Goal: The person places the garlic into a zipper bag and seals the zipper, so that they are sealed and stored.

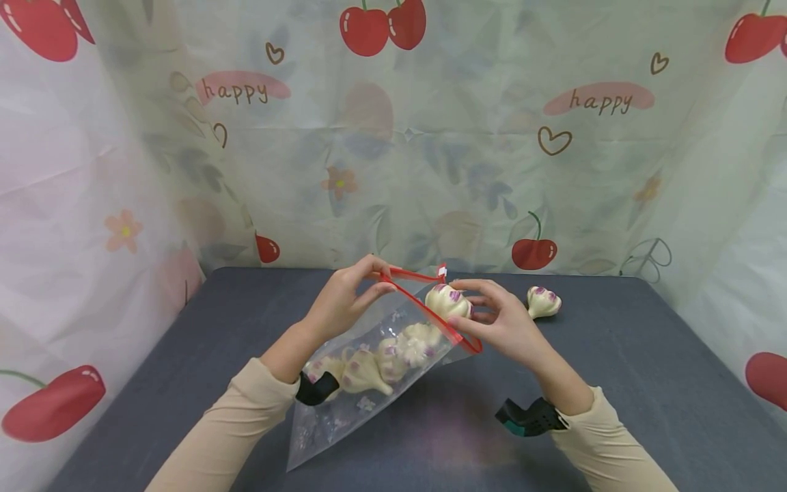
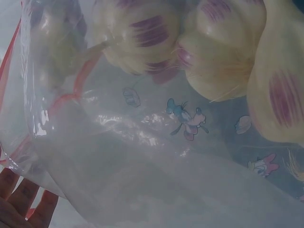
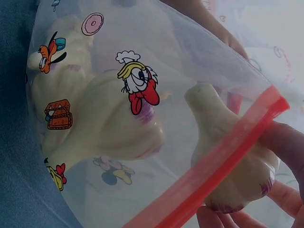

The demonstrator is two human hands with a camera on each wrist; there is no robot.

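A clear zip bag (image 1: 326, 437) with a red closure strip hangs tilted in the head view, its mouth toward the upper right. My left hand (image 1: 341, 304) pinches the red rim at the mouth's far left side. Several garlic bulbs (image 1: 364, 372) lie inside the bag. At the opening, my right hand (image 1: 501, 324) holds another white garlic bulb (image 1: 444, 299) with purple marks. In the right wrist view, that bulb (image 3: 218, 137) sits partly behind the red strip, stem end inward, with fingers and thumb around its base.
One more garlic bulb (image 1: 544, 302) lies on the dark table (image 1: 590, 355), behind and to the right of my right hand. A printed curtain (image 1: 406, 157) with cherries and hearts closes off the back and both sides. A white slider (image 1: 442, 272) sits on the red strip.
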